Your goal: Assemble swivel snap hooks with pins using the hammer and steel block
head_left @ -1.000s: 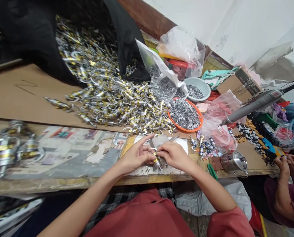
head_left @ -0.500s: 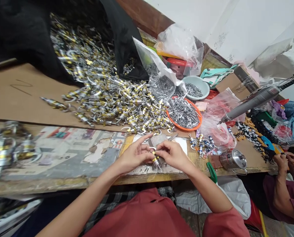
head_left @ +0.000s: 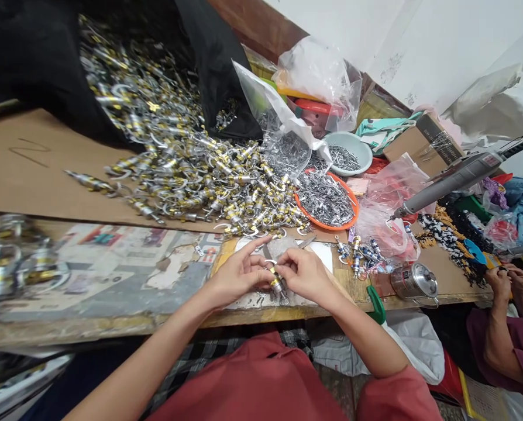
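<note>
My left hand (head_left: 236, 275) and my right hand (head_left: 308, 276) meet over the near edge of the wooden table (head_left: 112, 324). Both pinch one small silver and gold padlock (head_left: 278, 285) between them; its shackle points toward me. My left forefinger sticks out straight while the other fingers curl on the lock. A big heap of the same padlocks (head_left: 186, 164) spills from a black bag (head_left: 37, 64) just beyond my hands. An orange bowl of small metal keys (head_left: 327, 202) stands to the right of the heap.
Cardboard (head_left: 37, 169) covers the table's left. More padlocks (head_left: 7, 263) lie blurred at the far left. Finished locks (head_left: 360, 254), a steel can (head_left: 415, 283), a grey power tool (head_left: 454, 181), plastic bags (head_left: 318, 76) and a white bowl (head_left: 349, 153) crowd the right. Another person's hands (head_left: 509, 280) work at the right.
My hands stay together on the padlock and shift only slightly. The view has drifted a little to the right and up.
</note>
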A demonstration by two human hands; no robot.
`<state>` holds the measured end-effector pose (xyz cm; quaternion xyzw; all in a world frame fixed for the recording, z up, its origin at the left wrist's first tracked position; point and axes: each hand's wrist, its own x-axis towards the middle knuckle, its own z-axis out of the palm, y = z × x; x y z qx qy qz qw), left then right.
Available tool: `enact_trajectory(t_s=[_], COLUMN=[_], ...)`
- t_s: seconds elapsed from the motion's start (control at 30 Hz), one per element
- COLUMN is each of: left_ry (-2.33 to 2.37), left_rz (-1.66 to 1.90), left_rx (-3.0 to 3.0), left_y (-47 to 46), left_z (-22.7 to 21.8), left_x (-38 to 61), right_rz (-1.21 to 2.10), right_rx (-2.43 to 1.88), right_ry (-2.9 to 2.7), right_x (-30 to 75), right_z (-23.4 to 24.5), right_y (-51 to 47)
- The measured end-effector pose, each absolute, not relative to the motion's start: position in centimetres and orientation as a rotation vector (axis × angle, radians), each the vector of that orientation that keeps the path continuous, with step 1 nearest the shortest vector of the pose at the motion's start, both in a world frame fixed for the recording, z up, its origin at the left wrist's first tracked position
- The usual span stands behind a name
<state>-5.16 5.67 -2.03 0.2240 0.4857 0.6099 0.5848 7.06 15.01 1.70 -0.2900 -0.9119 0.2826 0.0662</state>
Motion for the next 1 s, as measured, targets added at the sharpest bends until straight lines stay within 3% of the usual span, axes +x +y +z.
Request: enact_trajectory(t_s=[0.2, 0.33, 0.47, 0.6, 0.83, 1.0], left_ry=[1.135, 1.150, 1.147, 1.153, 1.169, 1.157], left_rz=[1.428, 1.417, 1.413, 1.418, 1.427, 1.424], left_rx=[0.505, 0.483, 0.472, 0.482, 0.492, 0.480], left_y=[5.7, 5.7, 5.7, 5.7, 5.7, 5.7], left_z=[-2.0, -1.9, -1.7, -1.7, -1.7, -1.5], left_x=[-5.1, -5.1, -5.1, -5.1, -5.1, -5.1], right_rz=[0.816, 0.816, 0.528, 0.472, 0.420, 0.268], right_rx=[-0.641, -0.800, -1.061, -1.126, -0.656, -0.618], right_ry=[-2.531, -2.294, -2.634, -2.759, -2.658, -2.788], right_x=[8.0, 11.4, 16.2, 18.0, 17.8, 18.3], right_z=[0.1, -0.5, -1.6, -2.4, 0.6, 1.8], right_y=[14.8, 17.1, 19.2, 18.9, 15.6, 13.8])
